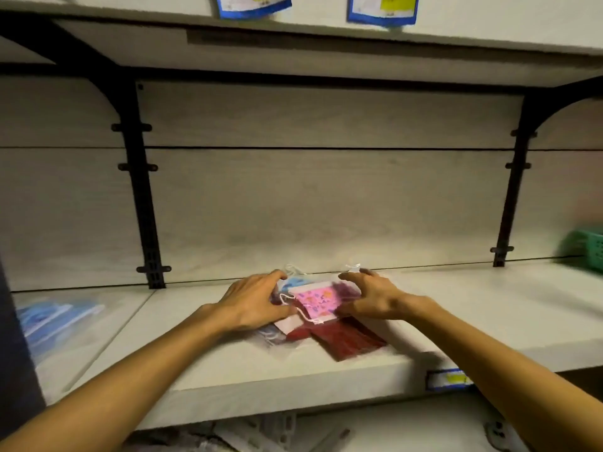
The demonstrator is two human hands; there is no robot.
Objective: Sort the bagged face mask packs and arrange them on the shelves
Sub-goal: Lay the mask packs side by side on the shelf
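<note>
Head view, from the left: we see a clear bag of blue masks (55, 318) lying flat at the far left of the pale shelf (473, 314), well apart from our hands. A black bracket (143, 203) runs up the back panel behind it.

Near the middle of the shelf sits a small pile of bagged mask packs. Our left hand (254, 305) rests on the pile's left side, fingers curled down over the plastic and gripping it; a blue pack (293, 283) peeks out just beyond the fingertips. Between our two hands lies the pink patterned pack (316, 301) on top of the pile, its white ear loops showing at the left edge. Under it and toward us, the dark red pack (349, 340) lies flat, partly overlapped by the pink one.

Our right hand (368, 298) arches over the pile's right side, fingers bent with the tips down on the plastic; we cannot tell whether it truly grips the bag or only presses on it.

Further right, a blurred label (448, 380) sits on the shelf's front edge, a second black bracket (512, 190) stands at the back, and a green basket (584, 249) sits at the far right.

Above, two blue-edged packs (253, 4) hang over the upper shelf's edge.
</note>
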